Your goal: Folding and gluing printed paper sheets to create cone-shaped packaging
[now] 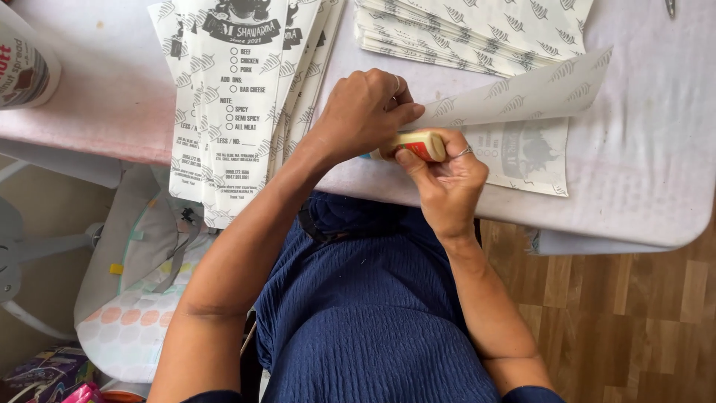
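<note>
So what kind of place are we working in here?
Probably a home workspace for making food packaging: stacks of printed paper sheets, a glue stick in the right hand, a cloth-covered table, wood-pattern floor.

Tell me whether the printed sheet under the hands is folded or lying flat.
Folded: the printed sheet has its upper flap bent over, pinched by the left hand, above the lower part flat on the table.

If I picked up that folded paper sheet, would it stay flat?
Probably not. The paper sheet looks thin and already bends where the left hand lifts its flap, so it would likely flop. It seems light, and may crease easily.
</note>
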